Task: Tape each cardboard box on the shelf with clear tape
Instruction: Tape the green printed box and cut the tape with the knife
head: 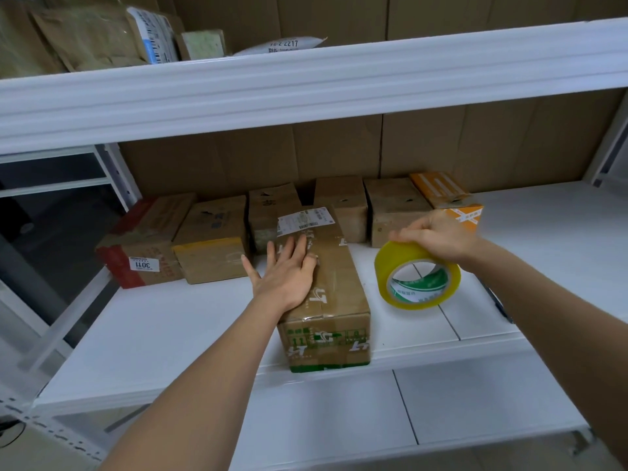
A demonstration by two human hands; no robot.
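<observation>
The left hand (287,271) lies flat with its fingers straight and spread, pressing on the top of a long brown cardboard box with green print (326,294), which stands lengthwise on the white shelf board (163,334), its near end at the front edge. Just beyond the fingertips a white shipping label with a barcode (304,220) is stuck across the far end of the box top; its small print is too fine to read. The near end face carries green symbols and characters, not legible.

The right hand (438,237) has its fingers curled over the top rim of a roll of clear yellowish tape with a green-and-white printed core (416,275), holding it upright just to the right of that box; whether the roll touches the shelf cannot be told.

Behind, against the brown cardboard backing, runs a row of smaller boxes: a red-edged brown box with a white sticker reading "3011" (142,248), a brown box with a yellow strip (212,239), three plain brown ones, and an orange-and-white box (452,202). On the upper shelf a white mailer bag marked "2217" (282,45) lies beside brown paper parcels
</observation>
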